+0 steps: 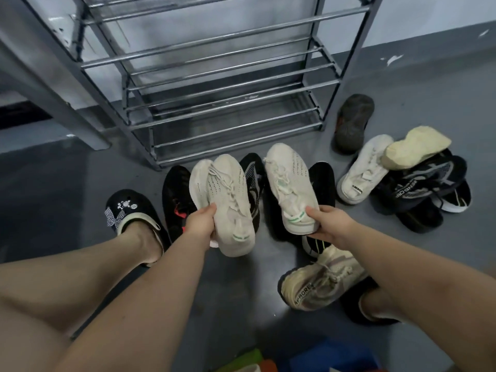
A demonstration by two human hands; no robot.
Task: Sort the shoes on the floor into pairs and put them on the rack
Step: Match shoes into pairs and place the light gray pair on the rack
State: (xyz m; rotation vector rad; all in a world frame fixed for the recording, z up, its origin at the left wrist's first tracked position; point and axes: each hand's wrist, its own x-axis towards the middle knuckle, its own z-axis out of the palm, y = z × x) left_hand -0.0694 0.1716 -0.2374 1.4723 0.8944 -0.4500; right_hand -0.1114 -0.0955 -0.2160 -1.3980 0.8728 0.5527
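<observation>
My left hand grips the heel of a cream knit sneaker with a green heel stripe, held above the floor, toe pointing at the rack. My right hand grips the heel of its matching cream sneaker beside it. The metal shoe rack stands just beyond both shoes, and every shelf I can see is bare. Black sneakers lie on the floor beneath the held pair.
More shoes lie to the right: a white sneaker, a cream upturned one, a dark upturned one, black sneakers. A beige sneaker sits by my right foot. My left foot wears a black clog.
</observation>
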